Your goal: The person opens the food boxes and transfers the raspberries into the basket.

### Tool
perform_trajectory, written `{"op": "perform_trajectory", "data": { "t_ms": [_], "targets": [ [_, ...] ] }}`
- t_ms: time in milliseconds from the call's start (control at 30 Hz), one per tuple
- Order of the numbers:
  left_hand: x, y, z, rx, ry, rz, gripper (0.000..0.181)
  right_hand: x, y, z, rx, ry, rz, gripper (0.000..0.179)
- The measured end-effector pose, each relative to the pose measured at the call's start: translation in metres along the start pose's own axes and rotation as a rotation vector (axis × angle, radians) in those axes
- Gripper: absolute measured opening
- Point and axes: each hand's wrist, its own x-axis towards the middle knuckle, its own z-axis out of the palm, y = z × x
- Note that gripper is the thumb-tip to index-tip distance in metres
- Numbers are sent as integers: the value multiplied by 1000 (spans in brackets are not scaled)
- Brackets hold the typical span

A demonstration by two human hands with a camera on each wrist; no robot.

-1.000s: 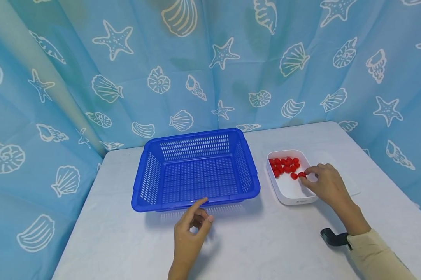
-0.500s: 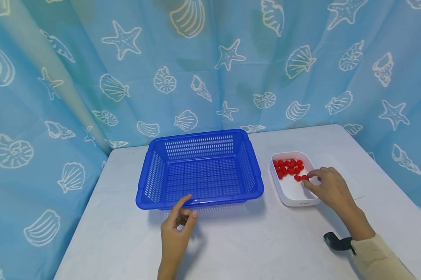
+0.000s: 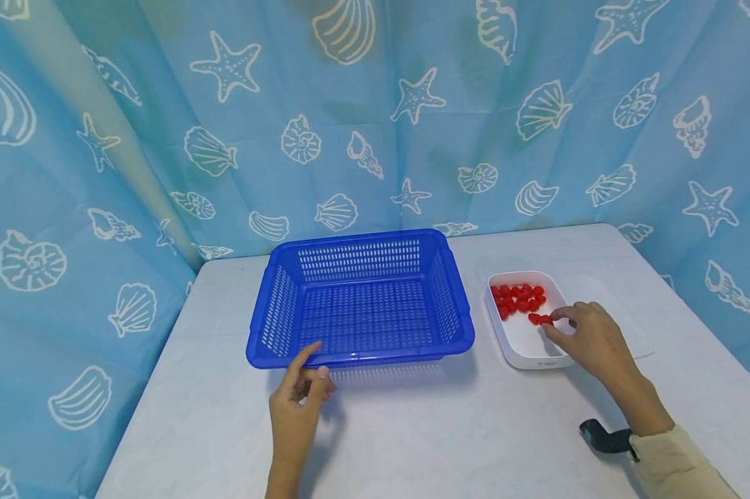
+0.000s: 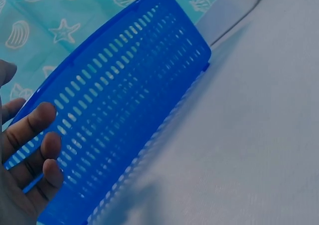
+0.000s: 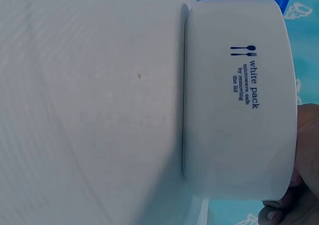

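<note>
Berries [image 3: 522, 294] are bunched in the far-L part of the box [image 3: 531, 341], w/ a bare patch at the near end; none visible in the basket [image 3: 365, 315]. R hand [image 3: 590, 338] reaches over the box's R side, thumb & index narrow, pinching one berry [image 3: 546, 319], w/ a 2nd berry [image 3: 534, 319] right beside it. L hand [image 3: 294, 412] is at the basket's near rim, fingers loosely bent, nothing visible in them; can't tell if they touch. My read: handling berries one at a time, grip prob. done, release not; can't tell if it's a pick-up or a set-down. Basket looks unused, so if berries belong there, all's left to do.
</note>
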Motion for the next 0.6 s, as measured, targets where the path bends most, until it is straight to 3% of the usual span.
{"op": "perform_trajectory", "data": {
  "t_ms": [267, 600],
  "targets": [
    [3, -5, -13, 29, 27, -67, 35, -2, -5, 0, -1, 5, -14, 42],
    [7, -19, -28, -71, 114, -142, 37, -4, -10, -3, 10, -7, -41, 44]
  ]
}}
